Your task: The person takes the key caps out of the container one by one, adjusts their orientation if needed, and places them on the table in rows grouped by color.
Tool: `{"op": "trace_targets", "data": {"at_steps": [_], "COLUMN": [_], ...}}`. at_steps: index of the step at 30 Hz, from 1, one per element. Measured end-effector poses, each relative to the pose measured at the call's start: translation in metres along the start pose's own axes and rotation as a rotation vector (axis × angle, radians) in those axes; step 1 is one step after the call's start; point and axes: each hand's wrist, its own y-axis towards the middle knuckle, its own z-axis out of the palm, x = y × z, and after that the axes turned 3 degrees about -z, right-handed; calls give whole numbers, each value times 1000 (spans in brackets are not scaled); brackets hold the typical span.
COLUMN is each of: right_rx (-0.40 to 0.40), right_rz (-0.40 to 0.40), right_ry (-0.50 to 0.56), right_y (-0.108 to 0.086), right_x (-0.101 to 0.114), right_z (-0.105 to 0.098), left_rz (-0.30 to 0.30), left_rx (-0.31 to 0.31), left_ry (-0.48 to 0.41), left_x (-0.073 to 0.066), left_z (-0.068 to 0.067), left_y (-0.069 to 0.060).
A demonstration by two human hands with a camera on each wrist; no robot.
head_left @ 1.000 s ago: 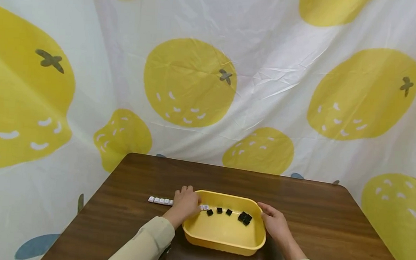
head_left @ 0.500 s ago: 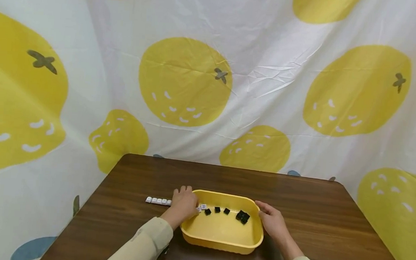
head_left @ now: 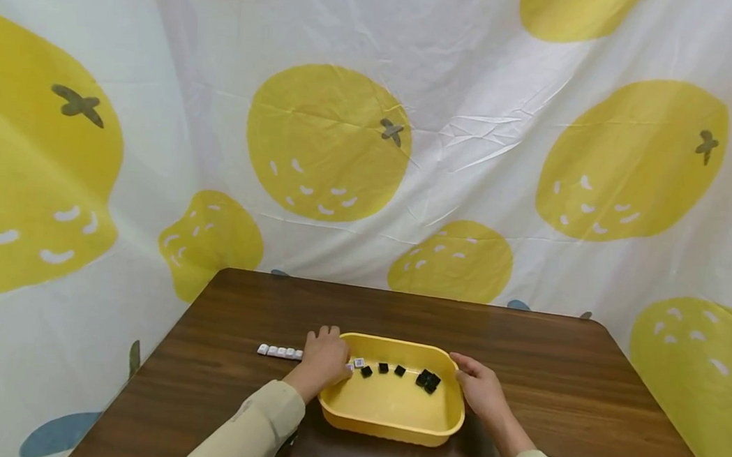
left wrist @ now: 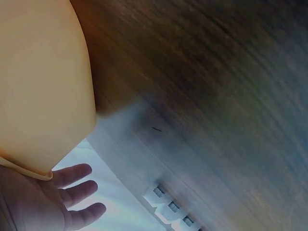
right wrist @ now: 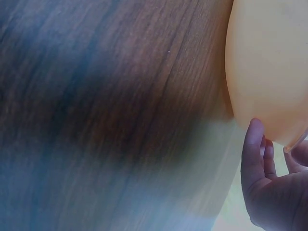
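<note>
My left hand (head_left: pixel 326 359) reaches over the left rim of a yellow plastic tray (head_left: pixel 392 410). Its thumb and forefinger are at a white keycap (head_left: pixel 350 368) inside and appear to pinch it, though the fingertips are partly hidden. The other fingers (left wrist: pixel 77 192) spread outside the rim in the left wrist view. Beside that keycap lies another white keycap (head_left: pixel 359 362). Several black keycaps (head_left: pixel 383 368) lie in the tray, some clustered at its right (head_left: pixel 428 380). My right hand (head_left: pixel 482 389) grips the right rim, thumb over the edge and fingers against the outer wall.
A row of white keycaps (head_left: pixel 279 352) stands on the brown wooden table (head_left: pixel 558 380), left of the tray and partly behind my left hand. A white curtain (head_left: pixel 471 158) with yellow fruit prints hangs behind the table.
The white keycap at my left fingertips has shifted slightly toward me and turned within the tray. My right hand stays on the rim. The head view has shifted slightly.
</note>
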Motion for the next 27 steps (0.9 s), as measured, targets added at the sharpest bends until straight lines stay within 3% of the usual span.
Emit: {"op": "trace_targets", "data": {"at_steps": [8, 16, 21, 27], "right_rx": [10, 9, 4, 6], "right_rz": [6, 13, 20, 0], "right_ry": [0, -7, -2, -22], "right_y": [-1, 0, 0, 0], "right_x": [-1, 1, 1, 1], "right_z": [0, 0, -1, 0], "left_rz": [-2, 9, 37, 110], "left_rx": [21, -4, -65, -209], "left_ry": [23, -78, -119, -224], "left_x": [0, 2, 3, 3], "left_z": [1, 3, 0, -8], "left_y": [1, 2, 3, 4]}}
